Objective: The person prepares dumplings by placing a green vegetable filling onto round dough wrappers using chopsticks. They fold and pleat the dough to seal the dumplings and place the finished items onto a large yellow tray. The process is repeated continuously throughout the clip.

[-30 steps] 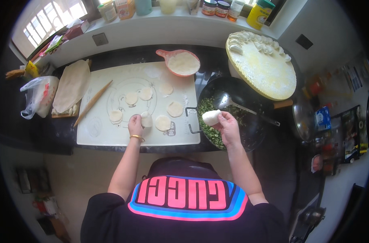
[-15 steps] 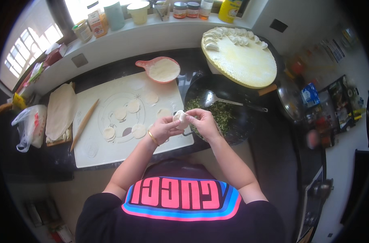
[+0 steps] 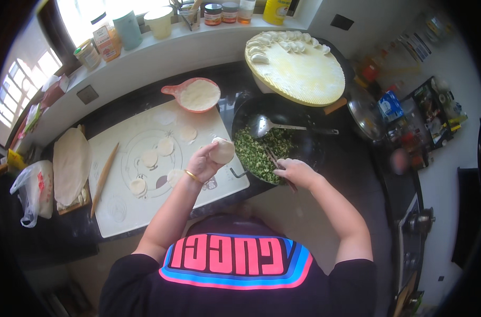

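Pale, soft dough: the round wrapper (image 3: 222, 151) looks thin, light and easily torn, best cradled flat on the fingers. The left hand (image 3: 203, 165) holds it so, cupped, above the mat's (image 3: 145, 206) right edge. At three o'clock, the right hand (image 3: 296, 173) grips chopsticks (image 3: 273, 159) over the green filling (image 3: 259, 149) in the black wok (image 3: 304, 119).

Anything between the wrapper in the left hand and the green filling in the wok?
Nothing visible: the round white dough wrapper in the left hand sits beside the black wok of chopped green filling; the right hand holds chopsticks there.
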`<state>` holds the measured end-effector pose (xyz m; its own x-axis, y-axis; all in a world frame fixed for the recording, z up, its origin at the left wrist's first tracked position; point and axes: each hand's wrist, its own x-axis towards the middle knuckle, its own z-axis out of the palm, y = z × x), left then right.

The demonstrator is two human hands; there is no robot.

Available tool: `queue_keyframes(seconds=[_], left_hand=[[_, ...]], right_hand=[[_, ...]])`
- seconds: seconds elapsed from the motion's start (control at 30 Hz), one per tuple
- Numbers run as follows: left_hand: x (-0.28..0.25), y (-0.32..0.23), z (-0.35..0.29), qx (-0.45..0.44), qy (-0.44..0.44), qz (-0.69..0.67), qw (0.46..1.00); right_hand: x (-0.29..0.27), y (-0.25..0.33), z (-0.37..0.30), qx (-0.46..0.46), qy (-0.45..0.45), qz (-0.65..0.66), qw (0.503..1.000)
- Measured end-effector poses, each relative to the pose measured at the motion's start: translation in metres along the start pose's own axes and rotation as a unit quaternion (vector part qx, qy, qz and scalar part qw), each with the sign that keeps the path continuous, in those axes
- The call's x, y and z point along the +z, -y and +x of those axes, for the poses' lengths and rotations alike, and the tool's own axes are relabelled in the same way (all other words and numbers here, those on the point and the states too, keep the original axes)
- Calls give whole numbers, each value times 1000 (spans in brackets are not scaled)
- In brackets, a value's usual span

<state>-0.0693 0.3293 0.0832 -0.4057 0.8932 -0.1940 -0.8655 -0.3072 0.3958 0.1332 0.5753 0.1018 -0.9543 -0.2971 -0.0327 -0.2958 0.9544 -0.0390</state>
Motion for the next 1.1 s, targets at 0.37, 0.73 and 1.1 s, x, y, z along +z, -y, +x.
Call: queue_keyframes(seconds=[0.37,0.73,1.1], left_hand=[[1,10,-2,-66,64,-79,993],[-14,18,-21,-70,25,-52,996],[19,52,-13,50,-17,-132,990]], right_hand=[[10,13,24,345,-412,378,754],[-64,-4,-43,495,-326,462,660],[42,-27,-37,418,-409,624,518]])
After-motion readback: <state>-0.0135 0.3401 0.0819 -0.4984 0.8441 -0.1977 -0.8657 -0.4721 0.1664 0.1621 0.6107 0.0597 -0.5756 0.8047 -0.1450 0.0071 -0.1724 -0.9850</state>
